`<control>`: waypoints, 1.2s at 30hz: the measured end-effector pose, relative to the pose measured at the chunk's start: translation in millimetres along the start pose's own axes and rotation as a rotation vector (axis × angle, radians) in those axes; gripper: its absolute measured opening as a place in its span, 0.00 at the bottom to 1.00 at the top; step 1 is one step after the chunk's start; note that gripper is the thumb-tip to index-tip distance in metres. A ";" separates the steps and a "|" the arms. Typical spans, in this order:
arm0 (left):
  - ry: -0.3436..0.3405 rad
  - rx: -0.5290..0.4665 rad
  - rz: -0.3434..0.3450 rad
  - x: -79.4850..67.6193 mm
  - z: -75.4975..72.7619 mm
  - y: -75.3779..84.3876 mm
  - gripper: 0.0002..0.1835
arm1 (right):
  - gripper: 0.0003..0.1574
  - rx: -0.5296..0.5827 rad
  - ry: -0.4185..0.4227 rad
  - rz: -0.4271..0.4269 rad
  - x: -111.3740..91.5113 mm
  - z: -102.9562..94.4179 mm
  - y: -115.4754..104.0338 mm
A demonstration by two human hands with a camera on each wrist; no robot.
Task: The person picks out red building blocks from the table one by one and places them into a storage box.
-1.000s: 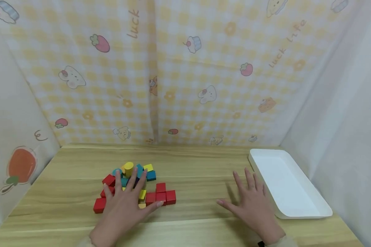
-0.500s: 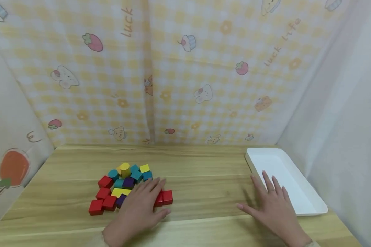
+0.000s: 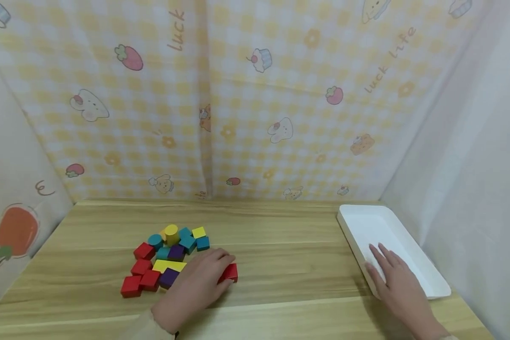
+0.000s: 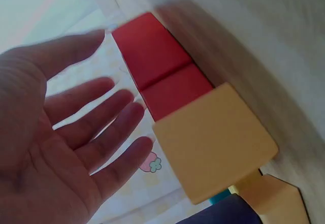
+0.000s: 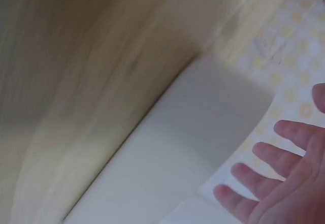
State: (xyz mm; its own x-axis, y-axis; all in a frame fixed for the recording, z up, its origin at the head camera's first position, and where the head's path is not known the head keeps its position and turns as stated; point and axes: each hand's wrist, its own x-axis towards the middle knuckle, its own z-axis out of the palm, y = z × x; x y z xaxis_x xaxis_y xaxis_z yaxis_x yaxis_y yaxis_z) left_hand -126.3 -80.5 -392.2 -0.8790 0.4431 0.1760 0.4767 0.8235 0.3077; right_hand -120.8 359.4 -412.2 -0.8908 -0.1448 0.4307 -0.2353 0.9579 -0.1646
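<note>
My left hand [image 3: 197, 278] reaches over the right end of a group of toy blocks. Its thumb and fingers lie on either side of a red block [image 3: 231, 272], fingertips right at its edges. Beneath the palm, the left wrist view shows two red blocks [image 4: 155, 56], a large tan block [image 4: 216, 142] and a dark block [image 4: 223, 213]. The head view hides most of these behind the hand. My right hand [image 3: 401, 288], fingers extended, is over the left side of a white tray [image 3: 374, 226]. The right wrist view shows the tray's outer wall [image 5: 167, 137] beside the fingers.
Left of my left hand lie more red blocks [image 3: 131, 286], long yellow pieces [image 3: 167, 266], purple blocks [image 3: 169, 278] and teal blocks [image 3: 188, 244]. A yellow cylinder [image 3: 172, 234] stands behind them. The wooden table [image 3: 289, 264] ends at a checked cloth [image 3: 246, 151].
My left hand has moved right and down from above the middle of the blocks to the red ones at the right end. My right hand has moved right, to the tray.
</note>
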 end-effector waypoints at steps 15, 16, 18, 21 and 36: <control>-0.061 0.039 0.072 9.5 4.5 -1.2 0.21 | 0.30 -0.057 -0.020 0.183 1.7 -29.2 79.3; -0.064 0.043 0.073 9.7 5.0 -1.5 0.21 | 0.30 -0.058 -0.027 0.197 0.9 -29.7 82.8; -0.065 0.049 0.079 10.2 5.9 -2.3 0.20 | 0.30 -0.070 -0.044 0.228 -1.3 -29.3 88.6; -0.057 0.061 0.092 10.5 7.3 -3.0 0.20 | 0.32 -0.095 -0.070 0.269 -4.5 -25.6 95.2; -0.041 0.085 0.098 11.6 13.4 -1.3 0.19 | 0.39 -0.135 -0.194 0.416 -9.8 -27.2 120.3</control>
State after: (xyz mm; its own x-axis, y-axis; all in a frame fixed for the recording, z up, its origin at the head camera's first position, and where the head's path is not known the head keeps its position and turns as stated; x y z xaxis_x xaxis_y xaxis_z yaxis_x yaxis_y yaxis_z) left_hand -137.3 -71.6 -403.1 -0.8287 0.5355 0.1627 0.5594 0.8018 0.2105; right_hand -129.7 482.8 -412.1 -0.9578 0.2267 0.1768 0.1981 0.9661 -0.1656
